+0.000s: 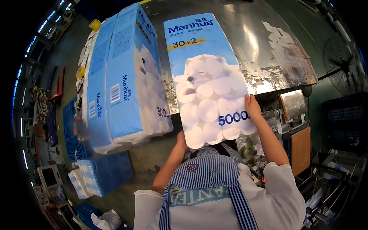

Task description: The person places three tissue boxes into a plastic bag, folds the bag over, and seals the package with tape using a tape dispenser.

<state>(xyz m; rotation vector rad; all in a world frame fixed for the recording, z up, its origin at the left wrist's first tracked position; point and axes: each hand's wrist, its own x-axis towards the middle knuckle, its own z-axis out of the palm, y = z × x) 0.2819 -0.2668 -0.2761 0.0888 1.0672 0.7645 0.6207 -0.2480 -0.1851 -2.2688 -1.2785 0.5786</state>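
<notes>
Paper-roll pack (209, 84) is long, blue and white, with a sleepy bear on the front, and its far end is over the big shiny surface (245, 23) while its near end pokes out past the edge. I cannot tell how much of it the surface holds up. If too much weight hangs out and the grip slips, the near end could tip down and fall. Just to its left are the two side packs (126, 73), close together, in the same colours. If the held one swings left, it could bump them and push them crooked. Lower down on the left, a smaller blue bundle (115, 172) looks to be on the floor (143, 168), where a foot could trip on it. The striped apron (207, 168) is right by the near end, so loose cloth could get caught under it. The right hand (253, 108) presses on the right side, fingers bent against the wrap, holding on. The left hand (181, 140) is by the near left corner, mostly hidden, so I cannot tell if it is spread or pinching. That wrap looks thin and slick, so a hard squeeze in one spot might tear it.
</notes>
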